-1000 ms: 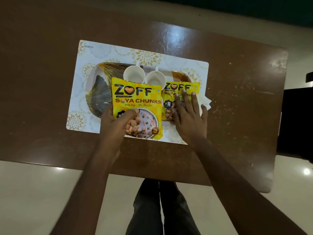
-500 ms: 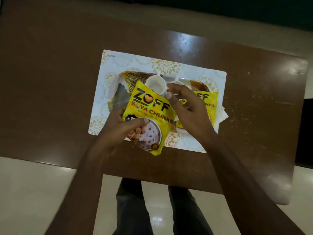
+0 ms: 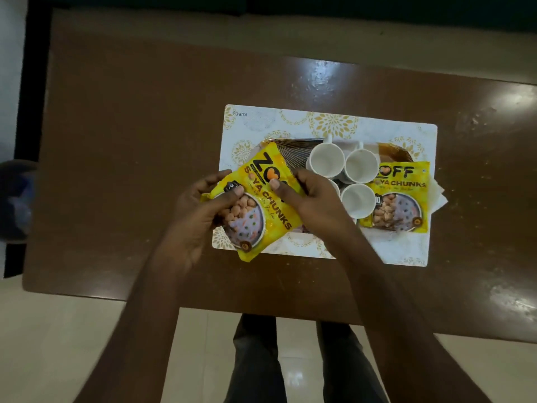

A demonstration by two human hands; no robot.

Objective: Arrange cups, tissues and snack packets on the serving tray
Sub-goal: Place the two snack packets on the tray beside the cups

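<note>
I hold a yellow soya chunks packet [image 3: 255,205] tilted at centre frame, over the tray's [image 3: 293,146] left end, my left hand [image 3: 200,210] pinching its left edge, my right hand [image 3: 308,196] its upper right. To the right stand white cups [image 3: 327,161], then a second packet [image 3: 398,196] over tissues [image 3: 437,196], all on a patterned placemat [image 3: 334,123].

Person, head view: two bare forearms, no sleeves, watch or rings visible; left hand [image 3: 200,210], right hand [image 3: 312,202]; dark grey trousers [image 3: 255,362] on both legs.
</note>
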